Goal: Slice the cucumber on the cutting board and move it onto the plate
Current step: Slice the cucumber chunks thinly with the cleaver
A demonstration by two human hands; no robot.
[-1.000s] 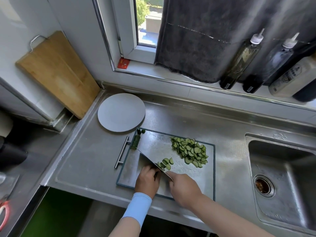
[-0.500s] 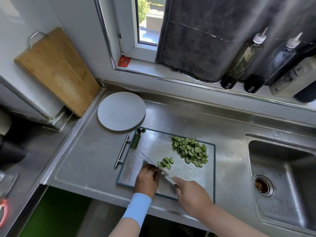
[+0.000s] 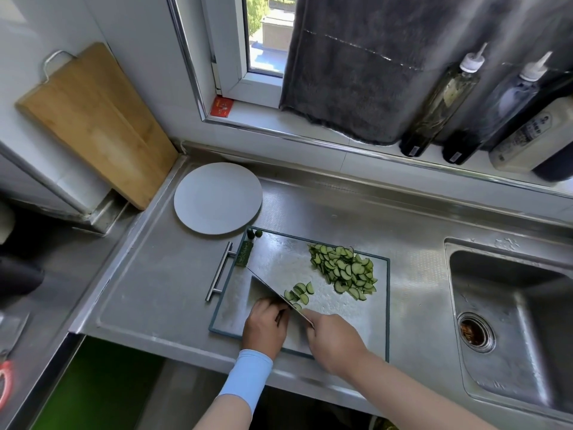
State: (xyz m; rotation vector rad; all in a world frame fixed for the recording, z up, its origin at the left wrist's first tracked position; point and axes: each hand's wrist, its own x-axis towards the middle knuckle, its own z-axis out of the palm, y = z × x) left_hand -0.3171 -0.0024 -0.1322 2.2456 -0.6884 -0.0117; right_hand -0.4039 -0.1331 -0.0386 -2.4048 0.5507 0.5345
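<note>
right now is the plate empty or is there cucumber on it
Empty: the plate shows only its bare white surface, and the cucumber slices all lie on the cutting board.

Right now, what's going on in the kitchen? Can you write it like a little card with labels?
left hand: curled against the blade's side; what it holds is hidden
right hand: grips the cleaver, blade down on the board
cucumber slices: big pile at the board's far right, a few more by the blade
cutting board: steel, on the counter beside the sink
plate: white, no slices on it yet, just past the board's far left corner
</note>
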